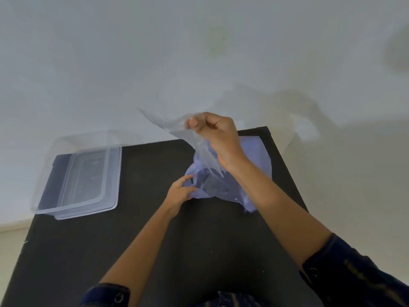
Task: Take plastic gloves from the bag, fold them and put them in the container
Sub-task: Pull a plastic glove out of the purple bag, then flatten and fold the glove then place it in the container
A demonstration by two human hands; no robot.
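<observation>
Lifting a clear plastic glove [177,129] above a black table [137,244], the right hand [218,138] pinches the thin film between thumb and curled fingers, its lower end trailing toward the bag [254,156] beneath. The left hand [180,192] lies on the bag's near edge, fingers spread flat and gripping nothing, apparently to pin it so only the glove comes away. The open container [88,180] waits well apart at the table's left corner, seemingly empty. Folding has not yet begun.
</observation>
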